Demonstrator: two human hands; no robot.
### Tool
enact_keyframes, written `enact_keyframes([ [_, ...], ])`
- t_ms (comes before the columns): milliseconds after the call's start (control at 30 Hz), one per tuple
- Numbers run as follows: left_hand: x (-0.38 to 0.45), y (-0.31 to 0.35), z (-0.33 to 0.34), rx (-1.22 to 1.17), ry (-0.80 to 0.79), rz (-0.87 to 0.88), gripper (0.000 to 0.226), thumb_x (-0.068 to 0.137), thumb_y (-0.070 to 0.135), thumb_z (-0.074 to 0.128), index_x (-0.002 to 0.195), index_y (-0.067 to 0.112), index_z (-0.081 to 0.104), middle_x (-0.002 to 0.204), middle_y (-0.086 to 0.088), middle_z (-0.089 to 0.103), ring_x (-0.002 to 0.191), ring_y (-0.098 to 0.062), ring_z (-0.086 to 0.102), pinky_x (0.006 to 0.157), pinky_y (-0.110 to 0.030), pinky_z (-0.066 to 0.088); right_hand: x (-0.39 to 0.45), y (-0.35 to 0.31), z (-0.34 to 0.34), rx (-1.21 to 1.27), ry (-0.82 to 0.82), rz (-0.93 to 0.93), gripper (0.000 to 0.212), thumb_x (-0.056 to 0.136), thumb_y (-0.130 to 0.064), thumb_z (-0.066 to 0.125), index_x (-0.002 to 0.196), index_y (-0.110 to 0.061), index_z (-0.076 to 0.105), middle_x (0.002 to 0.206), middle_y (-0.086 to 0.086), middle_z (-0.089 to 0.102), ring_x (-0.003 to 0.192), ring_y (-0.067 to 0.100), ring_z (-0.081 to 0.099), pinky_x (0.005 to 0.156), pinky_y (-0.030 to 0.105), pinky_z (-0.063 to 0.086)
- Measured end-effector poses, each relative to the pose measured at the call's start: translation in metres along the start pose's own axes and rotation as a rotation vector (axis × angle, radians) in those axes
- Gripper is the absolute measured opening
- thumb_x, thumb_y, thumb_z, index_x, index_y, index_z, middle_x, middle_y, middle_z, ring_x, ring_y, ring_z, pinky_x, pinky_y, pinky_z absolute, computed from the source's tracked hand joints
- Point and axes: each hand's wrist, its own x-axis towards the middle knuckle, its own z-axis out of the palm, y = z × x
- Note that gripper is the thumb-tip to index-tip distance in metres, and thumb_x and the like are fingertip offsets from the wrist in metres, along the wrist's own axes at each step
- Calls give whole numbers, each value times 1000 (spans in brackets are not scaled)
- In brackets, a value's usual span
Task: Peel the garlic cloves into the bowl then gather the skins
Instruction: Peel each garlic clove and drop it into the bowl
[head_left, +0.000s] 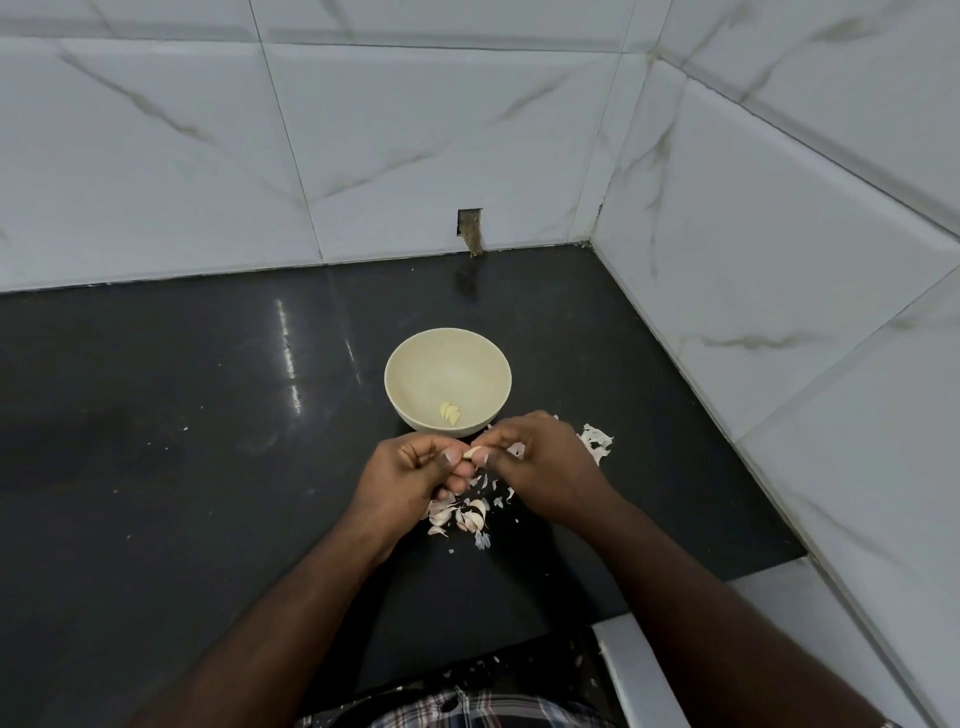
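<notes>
A cream bowl (415, 358) stands on the black counter and holds a few peeled garlic cloves (450, 413) near its front wall. Just in front of the bowl, my left hand (410, 478) and my right hand (540, 467) meet, both pinching one garlic clove (469, 453) between their fingertips. Unpeeled cloves and loose skins (465, 514) lie on the counter under my hands. More white skins (597, 441) lie to the right of my right hand.
The black counter (182, 441) runs left and toward me. Marble-look tiled walls close it off at the back and on the right. A small hole in the tiles (470, 231) sits behind the bowl. The counter's front edge and a white ledge (639, 670) are at the lower right.
</notes>
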Motion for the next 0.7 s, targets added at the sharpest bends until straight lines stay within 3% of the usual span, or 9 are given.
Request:
enact_keyframes([
  [100,5,-4,-10,124,18,29,36,98,-5,53,101,23,75,91,-4,75,73,-13,65,62,-18,50,9,-2,-11,41,86,49,12,85,-28,76,96,-23,78,85,-12,75,79,-1,67,76,25,54],
  [200,9,-11,-21,363,47,65,39,95,1,61,99,38,73,94,12,75,89,-3,69,79,-19,53,26,-6,-19,-37,118,70,17,77,-28,83,90,-20,75,78,-8,73,73,3,66,67,19,49],
  [267,8,-13,-25,480,62,54,30,94,10,66,97,39,73,89,21,74,88,6,67,82,-17,51,39,-6,-16,-130,96,61,16,77,-29,82,87,-21,73,74,-10,70,80,7,62,68,21,44],
  [367,4,-13,-28,563,98,43,20,92,17,69,97,35,74,87,25,72,84,14,63,71,-4,43,53,-7,-5,-192,69,54,19,81,-31,78,97,-22,76,77,-14,69,99,15,58,84,32,48],
  [467,4,-17,-32,602,99,27,21,90,17,71,92,38,73,86,25,72,83,13,64,70,-4,43,53,-12,-5,-197,86,32,28,87,-31,72,113,-24,75,92,-11,74,103,11,57,87,29,46],
  [567,2,-20,-37,589,121,-5,18,90,20,71,97,36,74,86,23,73,82,10,65,73,-12,46,39,-18,-9,-78,129,26,19,90,-32,69,106,-26,77,80,-10,73,80,4,64,75,22,48],
  [633,2,-21,-38,586,149,0,17,89,21,74,99,35,73,86,19,72,82,4,66,74,-16,48,26,-14,-4,-28,61,53,15,90,-29,69,103,-27,77,73,-10,71,69,1,63,68,20,47],
  [700,3,-22,-38,622,166,14,19,87,21,75,101,34,73,88,14,69,82,-5,65,76,-23,50,14,-7,6,-38,-47,92,17,89,-25,70,104,-27,77,81,-12,72,72,-4,62,71,18,47],
])
